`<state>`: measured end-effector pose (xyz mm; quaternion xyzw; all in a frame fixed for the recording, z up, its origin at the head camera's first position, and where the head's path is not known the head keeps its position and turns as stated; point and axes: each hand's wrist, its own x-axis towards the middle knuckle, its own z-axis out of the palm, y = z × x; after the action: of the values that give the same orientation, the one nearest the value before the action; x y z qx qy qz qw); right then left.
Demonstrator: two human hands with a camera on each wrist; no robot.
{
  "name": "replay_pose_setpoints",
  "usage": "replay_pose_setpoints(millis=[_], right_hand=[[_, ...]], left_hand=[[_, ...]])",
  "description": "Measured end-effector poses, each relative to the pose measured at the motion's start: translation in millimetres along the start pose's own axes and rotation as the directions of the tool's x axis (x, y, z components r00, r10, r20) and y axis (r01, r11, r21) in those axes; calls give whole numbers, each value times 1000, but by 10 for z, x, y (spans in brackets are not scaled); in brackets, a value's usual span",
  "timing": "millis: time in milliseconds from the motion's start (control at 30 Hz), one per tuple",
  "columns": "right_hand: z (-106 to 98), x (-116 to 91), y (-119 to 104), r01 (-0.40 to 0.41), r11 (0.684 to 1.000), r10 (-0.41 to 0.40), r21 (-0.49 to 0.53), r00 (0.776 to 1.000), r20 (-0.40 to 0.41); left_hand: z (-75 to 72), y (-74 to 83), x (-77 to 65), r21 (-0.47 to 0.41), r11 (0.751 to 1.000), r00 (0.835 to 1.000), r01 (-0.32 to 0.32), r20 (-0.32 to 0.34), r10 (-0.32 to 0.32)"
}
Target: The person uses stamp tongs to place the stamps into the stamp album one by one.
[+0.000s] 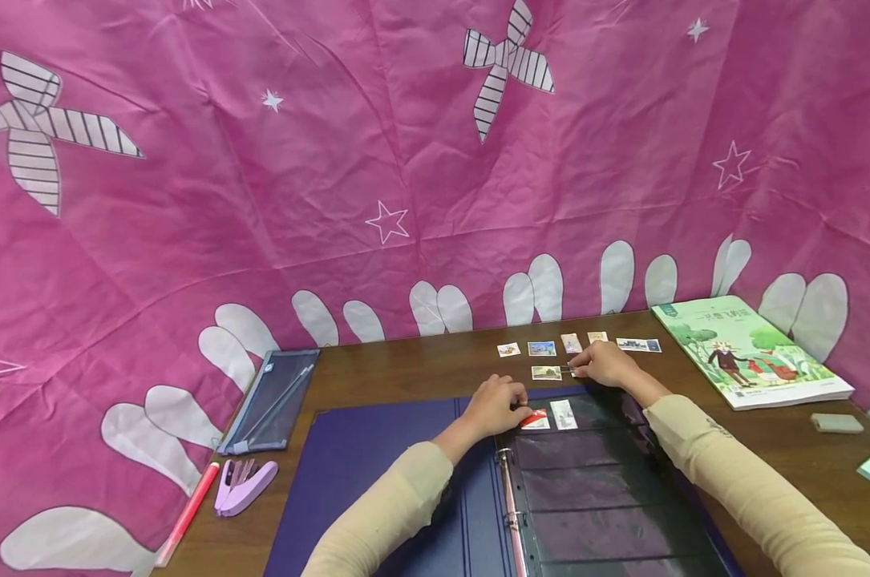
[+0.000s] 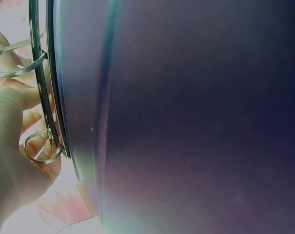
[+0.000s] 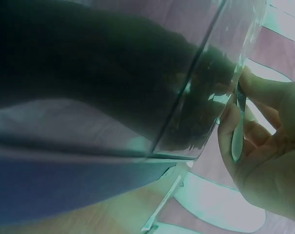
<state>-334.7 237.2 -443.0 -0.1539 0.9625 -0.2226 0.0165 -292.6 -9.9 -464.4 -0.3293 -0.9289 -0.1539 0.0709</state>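
My right hand point(image 1: 608, 365) pinches tweezers point(image 3: 238, 136) between thumb and fingers, their tips beside a small landscape stamp point(image 1: 546, 373) just beyond the album's top edge. An open blue ring-binder stamp album point(image 1: 377, 457) lies in front of me, with a black pocket page point(image 1: 586, 489) on its right side. In that page's top strip sit a red-and-white stamp point(image 1: 536, 420) and a pale upright stamp point(image 1: 564, 414). At the page's top left corner rests my left hand point(image 1: 491, 407), fingers loosely bent, fingertips right at the red-and-white stamp. The binder rings point(image 2: 20, 58) partly cover it in the left wrist view.
Several more stamps point(image 1: 541, 349) lie in a row behind the album. A green-covered book point(image 1: 752, 353) and an eraser point(image 1: 836, 423) are at right. On the left are a mesh zip pouch point(image 1: 272, 401), a purple folding tool point(image 1: 245, 486) and a red stick point(image 1: 189, 513).
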Motion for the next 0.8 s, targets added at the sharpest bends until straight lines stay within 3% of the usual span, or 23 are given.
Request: replay_pose_setpoints(millis=[433, 800], right_hand=[[24, 5, -28, -31, 999, 29, -25, 998, -50], [-9, 12, -43, -22, 1000, 20, -22, 998, -68]], left_hand=[[-18, 5, -1, -71, 997, 999, 42, 31, -40], [-29, 0, 8, -57, 998, 1000, -2, -4, 2]])
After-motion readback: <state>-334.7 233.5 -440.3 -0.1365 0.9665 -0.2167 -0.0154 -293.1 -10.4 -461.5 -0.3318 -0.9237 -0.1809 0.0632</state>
